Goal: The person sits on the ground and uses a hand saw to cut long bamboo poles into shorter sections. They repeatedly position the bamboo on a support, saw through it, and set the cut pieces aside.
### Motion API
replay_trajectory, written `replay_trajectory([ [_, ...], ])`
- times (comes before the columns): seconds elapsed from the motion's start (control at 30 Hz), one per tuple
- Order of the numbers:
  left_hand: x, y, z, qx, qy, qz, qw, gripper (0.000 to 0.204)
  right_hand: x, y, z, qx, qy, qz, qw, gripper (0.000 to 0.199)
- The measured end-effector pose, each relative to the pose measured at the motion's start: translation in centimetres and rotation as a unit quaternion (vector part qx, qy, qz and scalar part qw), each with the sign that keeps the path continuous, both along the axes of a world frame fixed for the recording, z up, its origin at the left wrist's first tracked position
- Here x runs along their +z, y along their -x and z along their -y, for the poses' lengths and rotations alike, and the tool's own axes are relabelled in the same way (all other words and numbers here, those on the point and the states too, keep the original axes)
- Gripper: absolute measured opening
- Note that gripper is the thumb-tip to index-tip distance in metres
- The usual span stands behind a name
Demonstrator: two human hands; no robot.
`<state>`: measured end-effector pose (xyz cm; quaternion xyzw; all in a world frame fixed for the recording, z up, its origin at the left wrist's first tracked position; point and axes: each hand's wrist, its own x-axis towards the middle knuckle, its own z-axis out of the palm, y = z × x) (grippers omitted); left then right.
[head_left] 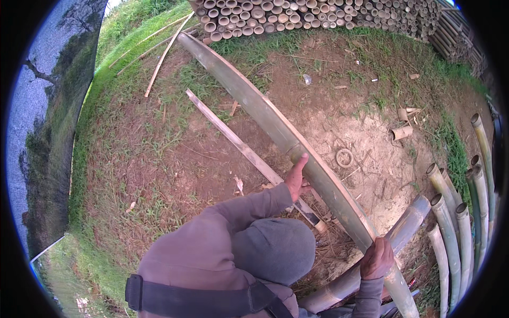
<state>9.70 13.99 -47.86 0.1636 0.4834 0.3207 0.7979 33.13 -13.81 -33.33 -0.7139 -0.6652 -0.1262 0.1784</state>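
A long green split bamboo pole [254, 106], with a pale cut edge along its right side, slants from the far left to the near right. My left hand [297, 180] grips its left side around the middle, thumb on top and fingers partly hidden beneath. Closer in, my right hand [377, 258] is wrapped over the same pole. Under that near end a thick bamboo pole [347, 281] crosses it. Left of the split pole, a narrow bamboo strip [233, 139] lies on the ground, running below my left wrist.
Several upright bamboo poles [445, 238] stand at the right. Stacked bamboo [275, 16] lines the far side. A bamboo ring [344, 158] and a short bamboo piece [402, 132] lie on the dirt. Dark netting [53, 116] hangs at the left.
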Motion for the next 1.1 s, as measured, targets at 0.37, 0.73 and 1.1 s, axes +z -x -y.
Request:
replay_trajectory([
  [0.37,8.5,5.4,-9.6,0.048,-0.205,-0.153,0.965,0.033,-1.2,6.6,-0.4,-0.076,0.024,-0.192,0.978,0.037],
  [0.73,12.4,6.3,-7.6,0.158,-0.244,-0.096,0.952,0.021,-2.5,5.3,0.4,-0.035,0.029,-0.212,0.976,0.035],
  [1.1,9.2,7.1,-7.9,0.162,-0.214,-0.077,0.960,0.017,-2.5,5.3,0.1,-0.057,0.053,-0.217,0.973,0.035],
])
